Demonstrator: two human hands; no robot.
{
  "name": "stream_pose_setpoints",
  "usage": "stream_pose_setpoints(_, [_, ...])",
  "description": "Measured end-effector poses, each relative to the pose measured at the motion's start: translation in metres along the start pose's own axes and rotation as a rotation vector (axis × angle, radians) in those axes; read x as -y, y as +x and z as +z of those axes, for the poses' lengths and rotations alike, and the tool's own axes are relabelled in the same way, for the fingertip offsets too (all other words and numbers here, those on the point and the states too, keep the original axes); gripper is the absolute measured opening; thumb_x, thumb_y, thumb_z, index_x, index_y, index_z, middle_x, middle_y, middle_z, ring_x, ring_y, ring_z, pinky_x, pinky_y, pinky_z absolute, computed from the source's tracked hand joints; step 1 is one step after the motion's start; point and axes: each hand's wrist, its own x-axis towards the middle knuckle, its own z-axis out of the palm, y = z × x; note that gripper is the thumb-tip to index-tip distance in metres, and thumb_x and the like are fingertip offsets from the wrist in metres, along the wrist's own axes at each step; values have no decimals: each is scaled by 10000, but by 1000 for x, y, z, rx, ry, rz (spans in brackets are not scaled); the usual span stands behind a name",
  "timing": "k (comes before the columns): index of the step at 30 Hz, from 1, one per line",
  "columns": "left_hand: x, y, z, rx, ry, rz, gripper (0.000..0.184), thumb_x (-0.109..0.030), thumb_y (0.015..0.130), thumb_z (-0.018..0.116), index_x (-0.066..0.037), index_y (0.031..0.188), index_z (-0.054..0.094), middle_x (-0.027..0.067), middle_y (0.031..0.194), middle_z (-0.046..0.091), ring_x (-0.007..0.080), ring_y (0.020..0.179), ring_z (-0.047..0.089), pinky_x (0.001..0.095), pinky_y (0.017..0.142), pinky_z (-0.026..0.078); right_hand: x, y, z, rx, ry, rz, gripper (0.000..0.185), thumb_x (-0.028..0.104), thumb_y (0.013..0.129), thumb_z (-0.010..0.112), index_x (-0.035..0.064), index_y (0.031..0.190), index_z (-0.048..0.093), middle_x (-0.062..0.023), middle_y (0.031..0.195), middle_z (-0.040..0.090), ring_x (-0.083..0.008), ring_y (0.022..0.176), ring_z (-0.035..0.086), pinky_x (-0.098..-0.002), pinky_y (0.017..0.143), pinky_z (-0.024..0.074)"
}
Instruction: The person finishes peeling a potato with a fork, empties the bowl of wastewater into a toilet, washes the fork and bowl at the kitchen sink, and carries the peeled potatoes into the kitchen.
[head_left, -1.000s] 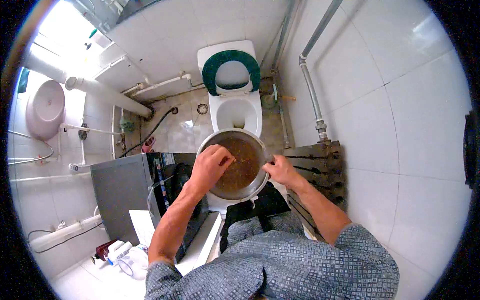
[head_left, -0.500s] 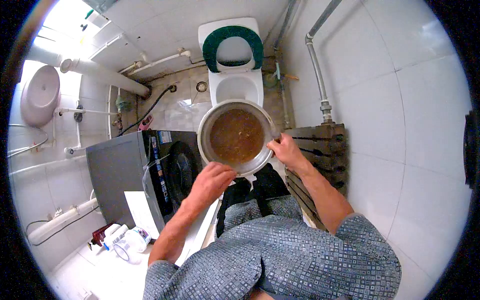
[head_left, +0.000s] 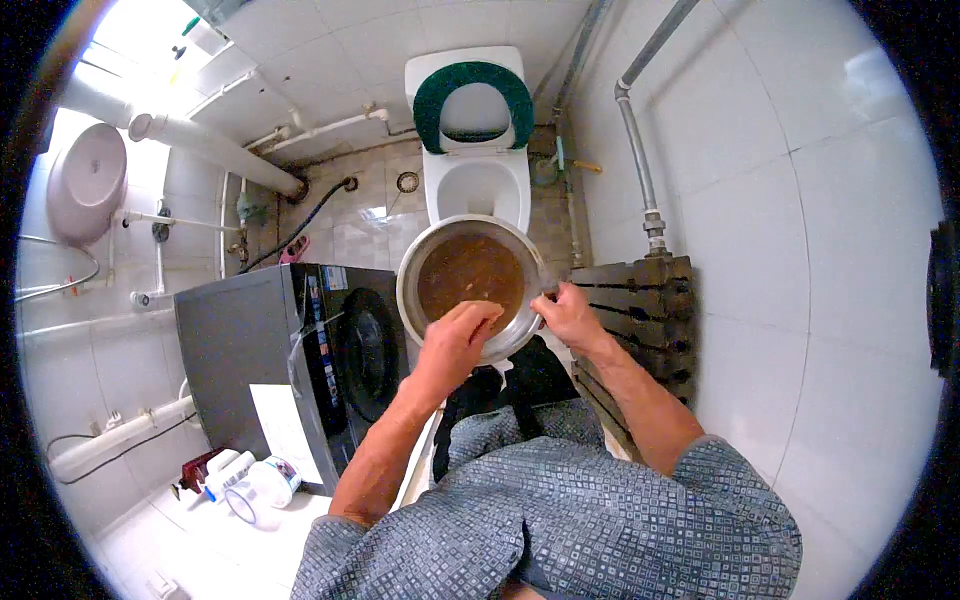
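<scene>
A round metal pot (head_left: 522, 328) with brown, murky liquid (head_left: 465, 268) and small bits floating in it is held level above the front of the toilet bowl (head_left: 483, 185). My right hand (head_left: 570, 318) grips the pot at its right side, where a handle appears to stick out, thumb over the rim. Over the near part of the pot, my left hand (head_left: 458, 345) is curled with its fingertips pressed together above the liquid. Whatever the left fingers may pinch is hidden. The green toilet seat (head_left: 425, 100) is raised.
To the left stands a dark front-loading washing machine (head_left: 235, 345). Bottles (head_left: 270, 482) lie at the lower left. A dark radiator (head_left: 640, 320) lines the right wall under a grey pipe (head_left: 636, 150). A floor drain (head_left: 407, 182) and a black hose (head_left: 315, 222) are beyond the washing machine.
My left hand has moved from the pot's near rim up and inward over the liquid. The pot stays in my right hand, and the view has shifted slightly.
</scene>
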Motion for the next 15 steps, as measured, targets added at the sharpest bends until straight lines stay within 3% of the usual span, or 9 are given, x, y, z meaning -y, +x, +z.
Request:
stream_pose_setpoints(1, [2,2,-5,-18,38,5,112,-74,848,674,-35,952,688,125,936,698,309,849,682,365,752,551,-6,2,1,9,16,-23,265,167,836,562,-31,984,658,-94,876,707,-193,788,636,-367,749,512])
stream_pose_setpoints(6, [2,9,-24,57,111,-181,102,-74,822,699,-38,918,705,123,913,693,303,829,679,355,742,548,-7,1,1,44,6,-21,270,164,835,558,-30,995,657,-96,899,709,-195,808,638,-363,770,511])
stream_pose_setpoints(8, [18,10,-24,-42,223,249,131,-52,819,690,-29,947,706,136,945,691,312,859,676,363,762,545,-2,-1,2,38,-1,-6,270,160,837,555,-25,1005,656,-98,911,708,-197,821,637,-358,785,509])
stream_pose_setpoints(9, [19,9,-26,-42,224,250,131,-52,819,690,-29,947,706,136,945,691,312,859,676,363,762,545,2,-2,2,39,0,-7,270,160,837,555,-25,1005,656,-98,911,708,-197,821,637,-358,785,509])
stream_pose_setpoints(11, [20,3,-29,59,108,0,172,-20,826,662,-14,995,699,154,1000,691,332,901,670,368,798,543,8,-6,3,34,43,-9,272,152,839,555,-23,1021,657,-105,919,707,-195,827,637,-357,797,509])
stream_pose_setpoints(14, [21,5,-33,23,75,-45,208,14,824,643,-8,1026,689,167,1037,691,344,940,668,357,833,541,11,-7,2,36,37,69,279,141,843,554,-24,1043,657,-104,930,707,-191,834,638,-354,802,512])
stream_pose_setpoints(15, [19,6,-32,-39,120,54,217,33,830,630,-1,1038,680,175,1041,695,330,938,682,351,823,550,7,-6,2,36,36,70,279,141,843,554,-24,1043,657,-104,930,707,-191,834,638,-354,802,512])
